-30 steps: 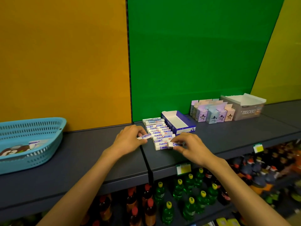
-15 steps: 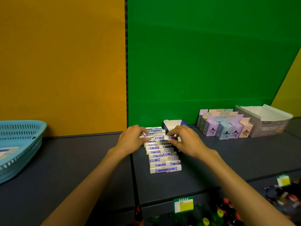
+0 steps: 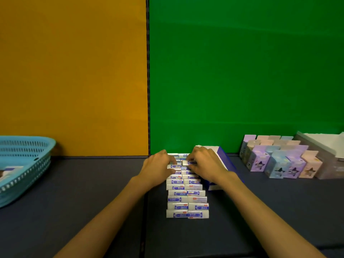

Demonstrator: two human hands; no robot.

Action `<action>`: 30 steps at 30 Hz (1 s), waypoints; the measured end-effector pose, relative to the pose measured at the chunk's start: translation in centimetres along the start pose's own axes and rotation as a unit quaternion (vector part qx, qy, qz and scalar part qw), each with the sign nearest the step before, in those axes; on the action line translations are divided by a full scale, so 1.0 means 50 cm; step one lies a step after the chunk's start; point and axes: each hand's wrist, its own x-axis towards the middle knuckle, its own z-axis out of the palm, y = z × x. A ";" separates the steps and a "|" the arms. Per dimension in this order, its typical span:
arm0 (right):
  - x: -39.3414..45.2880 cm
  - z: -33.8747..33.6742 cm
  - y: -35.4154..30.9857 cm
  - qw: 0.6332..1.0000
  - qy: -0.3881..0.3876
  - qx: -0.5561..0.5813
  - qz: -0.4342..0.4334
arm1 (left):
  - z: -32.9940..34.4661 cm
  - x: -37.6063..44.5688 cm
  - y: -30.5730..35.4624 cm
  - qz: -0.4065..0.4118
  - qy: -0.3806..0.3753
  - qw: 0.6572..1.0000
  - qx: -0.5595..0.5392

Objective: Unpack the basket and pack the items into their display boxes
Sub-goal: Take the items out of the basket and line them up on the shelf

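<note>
Two columns of several small white-and-blue erasers (image 3: 187,200) lie on the dark shelf (image 3: 93,192), running from near me toward the back wall. My left hand (image 3: 158,167) grips erasers at the far left of the rows. My right hand (image 3: 204,164) pinches a white eraser (image 3: 186,162) at the far end of the right column. The blue-and-white display box (image 3: 221,159) stands just right of the rows, mostly hidden behind my right hand. The blue plastic basket (image 3: 26,164) sits at the far left with an item or two inside.
A group of pastel purple, blue and pink star-printed cartons (image 3: 279,161) stands at the right. Behind them is a grey open display box (image 3: 323,146). An orange and a green wall panel back the shelf.
The view has tilted up and drawn closer, so the bottles below the shelf are out of sight. Both hands moved from the near end of the eraser rows to the far end.
</note>
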 end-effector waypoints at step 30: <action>0.043 -0.067 -0.208 0.972 0.059 0.159 -0.164 | -0.186 -0.232 -0.079 -0.166 0.111 0.974 0.104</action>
